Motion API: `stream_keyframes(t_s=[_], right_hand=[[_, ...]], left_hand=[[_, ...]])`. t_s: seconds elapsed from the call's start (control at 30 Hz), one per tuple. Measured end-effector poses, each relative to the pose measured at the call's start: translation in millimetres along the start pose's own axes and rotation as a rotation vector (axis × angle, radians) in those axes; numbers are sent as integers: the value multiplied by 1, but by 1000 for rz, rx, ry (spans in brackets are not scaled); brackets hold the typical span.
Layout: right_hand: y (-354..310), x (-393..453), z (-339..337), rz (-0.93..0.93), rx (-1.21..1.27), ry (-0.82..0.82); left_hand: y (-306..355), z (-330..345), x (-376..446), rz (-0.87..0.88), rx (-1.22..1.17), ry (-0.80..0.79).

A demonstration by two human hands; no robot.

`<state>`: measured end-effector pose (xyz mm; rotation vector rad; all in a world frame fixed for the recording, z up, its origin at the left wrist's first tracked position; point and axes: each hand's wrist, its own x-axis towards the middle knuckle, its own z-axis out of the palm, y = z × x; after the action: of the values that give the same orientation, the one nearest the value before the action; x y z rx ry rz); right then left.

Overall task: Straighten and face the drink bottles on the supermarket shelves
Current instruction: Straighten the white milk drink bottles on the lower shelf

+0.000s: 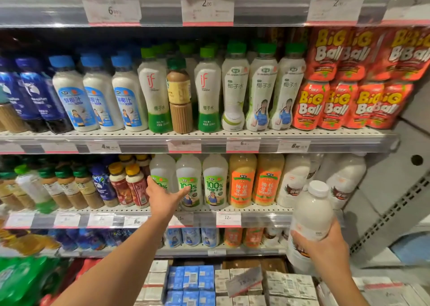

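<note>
My right hand (323, 247) grips a large white-capped coconut milk bottle (310, 215), held in front of the lower shelf at the right. Stretched toward the lower shelf, my left hand (162, 196) has straight fingers, and its fingertips touch the green-labelled coconut water bottles (189, 182) in the front row. Two matching white coconut milk bottles (294, 180) stand at that shelf's right end. On the shelf above, a brown coffee bottle (179, 96) stands between two green "if" coconut water bottles (154, 91).
Orange juice bottles (242, 180) stand between the coconut water and the coconut milk. Red Big Ball pouches (337, 84) fill the upper right. Price tags line the shelf edge (228, 218). Boxed cartons (190, 280) are stacked below. A grey cabinet side wall (395, 189) bounds the right.
</note>
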<state>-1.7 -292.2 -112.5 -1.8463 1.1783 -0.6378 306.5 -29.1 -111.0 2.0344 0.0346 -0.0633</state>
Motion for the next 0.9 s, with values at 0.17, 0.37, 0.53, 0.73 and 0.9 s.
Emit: stream_keyframes(t_s=[0.17,0.37,0.53,0.73,0.9], right_hand=[[4,0,-4,4,-16,30],[3,1,-2,5,-9,35],[0,22,-5,18,54,21],[-1,56,-12,18,72,11],[3,85,-24,34,53,-11]], left_hand=[[-2,2,1,29,8,-12],[-6,-2,5,46,32,-15],[3,-5,-3,-37,135,33],[54,21,-95,556,296,50],[124,72,-138,1085,500,-169]])
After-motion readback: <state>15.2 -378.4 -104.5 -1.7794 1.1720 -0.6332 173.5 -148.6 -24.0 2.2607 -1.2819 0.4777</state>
